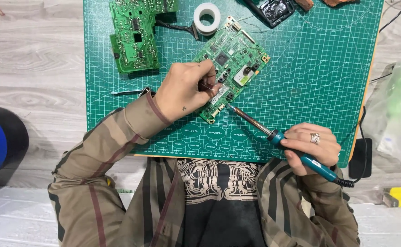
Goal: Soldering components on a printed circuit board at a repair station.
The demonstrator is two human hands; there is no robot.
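Head view: looks straight down on a wooden bench (36,68) carrying a green cutting mat (310,68), the landmark for all positions below.
Work piece: green circuit board (234,64), lying flat and turned diagonally near the mat's centre, component side up.
Left hand (186,89): rests on the near-left end of the circuit board, fingers curled shut on a thin tool or wire too small to identify; judged to pin the board so it cannot slide on the mat.
Right hand (312,146): closed around the teal handle of a soldering iron (278,135), at the mat's near edge, right of centre.
Iron attitude: shaft angled up-left across the mat, tip at the near corner of the circuit board, just beside the left hand; contact cannot be confirmed. The pen-style grip well back on the handle likely keeps fingers away from the hot shaft.
Second board (134,34): green, at the mat's far-left corner, apart from the work piece.
Tape roll (207,18): white, at the mat's far edge, just beyond the circuit board.
Tweezers (129,92): on the mat's left side, beside the left sleeve.
Off the mat: clear plastic bag (399,110) to the right.
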